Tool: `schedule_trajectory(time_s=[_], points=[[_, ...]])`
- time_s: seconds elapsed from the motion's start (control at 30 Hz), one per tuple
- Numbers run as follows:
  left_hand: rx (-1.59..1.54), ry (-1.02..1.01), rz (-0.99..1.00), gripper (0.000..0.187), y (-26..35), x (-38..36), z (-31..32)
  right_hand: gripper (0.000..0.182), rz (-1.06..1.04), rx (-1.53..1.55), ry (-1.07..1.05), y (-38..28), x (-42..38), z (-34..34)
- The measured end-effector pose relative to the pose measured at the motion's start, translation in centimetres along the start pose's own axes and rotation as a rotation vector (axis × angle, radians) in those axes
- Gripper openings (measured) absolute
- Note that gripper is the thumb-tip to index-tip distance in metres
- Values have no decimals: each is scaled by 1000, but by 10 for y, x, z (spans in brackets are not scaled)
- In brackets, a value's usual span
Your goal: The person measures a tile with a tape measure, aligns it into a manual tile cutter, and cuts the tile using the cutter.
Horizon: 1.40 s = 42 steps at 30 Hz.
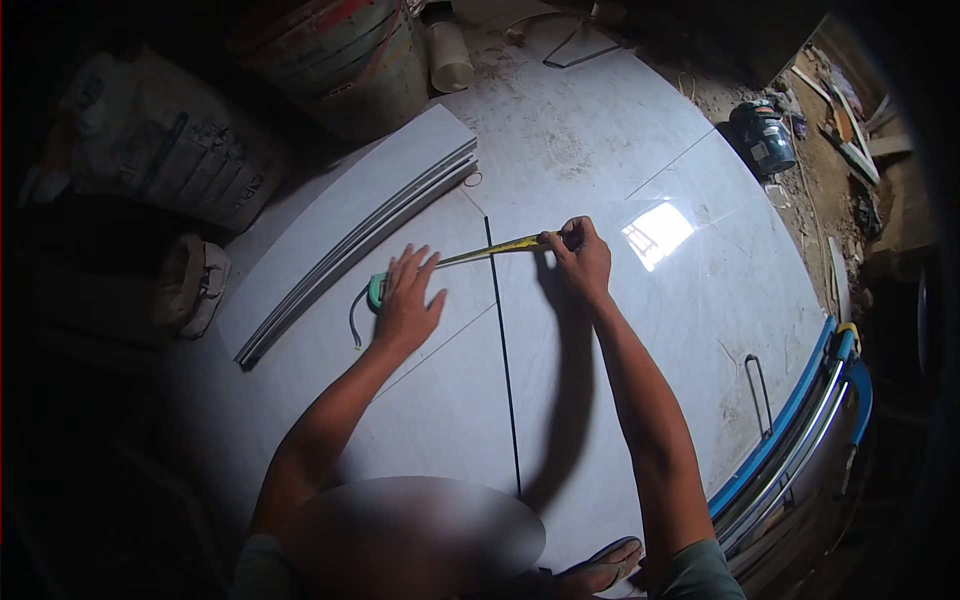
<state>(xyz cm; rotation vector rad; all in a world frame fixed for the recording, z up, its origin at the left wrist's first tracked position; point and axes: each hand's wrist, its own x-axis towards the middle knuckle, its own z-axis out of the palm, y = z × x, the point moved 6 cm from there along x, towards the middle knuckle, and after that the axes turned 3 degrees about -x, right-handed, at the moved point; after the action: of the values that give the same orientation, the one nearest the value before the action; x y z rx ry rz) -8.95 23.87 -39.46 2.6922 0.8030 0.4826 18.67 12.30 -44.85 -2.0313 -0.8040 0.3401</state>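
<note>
Nearest the camera, just a blurred rounded shape (420,530), too indistinct to name, between short grey-green sleeves (712,572). Beyond it, spread nearly flat at the left grip (406,303), fingers apart and thumb out, resting over the near part of a compact teal-green tape measure (377,291) with a loose black strap (354,318). Drawn out from there to the right grip (588,265), a thin yellow measuring blade (516,243), pinched near its end between thumb and curled fingers; cannot tell how firmly. Crossing, between the two grips, a narrow straight black line (506,375) on glossy pale marbled floor tiles (450,400). Likely light and easy to steady with one palm, rigid at the case but springy along the blade, liable to twist or kink if bent sharply, and apt to skid on such a smooth surface. Best held by the sides of the case at the left grip, and by the flat end at the right, clear of the thin edges. Left of the left grip, near but apart, a stack of long white tile strips (350,235), probably heavy, stiff and brittle, better supported along the length. Well beyond the right grip, towards the camera, a long blue-and-silver metal-railed tool (775,430).
</note>
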Motion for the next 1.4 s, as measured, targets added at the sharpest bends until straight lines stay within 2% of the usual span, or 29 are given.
schedule_trajectory(time_s=[0.1, 0.13, 0.23, 0.27, 0.37, 0.43, 0.53, 0.63, 0.83, 0.93, 1.13, 1.4], points=[[-225, -37, 1, 53, 9, 22, 18, 36, -7, -45, -27, -11, 1, 0], [-233, 46, 14, 51, 18, 32, 17, 35, -11, -54, -38, -12, 0, 2], [-320, 6, -79, 37, 19, 57, 38, 34, -82, -49, 8, -16, 2, 7], [-331, 44, -51, 21, 20, 63, 41, 33, -82, -42, 19, -15, 4, 8], [-402, 25, -135, 14, 5, 73, 55, 32, -79, -25, 28, -13, 7, 9], [-380, 47, -93, 13, 0, 76, 60, 31, -79, -18, 5, -14, 8, 10], [-367, 66, -88, 12, -8, 85, 61, 25, -246, -5, 3, -27, 5, 6], [-362, 33, -93, 12, -15, 96, 63, 18, -293, -148, 32, -28, 9, 10], [-322, -34, -82, 13, -27, 117, 70, 13, -299, -311, 39, -34, 13, 11], [-316, -97, -136, 13, -32, 120, 74, 14, -363, -290, 74, -32, 16, 14], [-300, -116, -145, 14, -31, 125, 75, 19, -307, -308, 55, -24, 19, 18], [-252, -158, -213, 17, -40, 125, 85, 10, -382, -282, 170, -26, 19, 17]])
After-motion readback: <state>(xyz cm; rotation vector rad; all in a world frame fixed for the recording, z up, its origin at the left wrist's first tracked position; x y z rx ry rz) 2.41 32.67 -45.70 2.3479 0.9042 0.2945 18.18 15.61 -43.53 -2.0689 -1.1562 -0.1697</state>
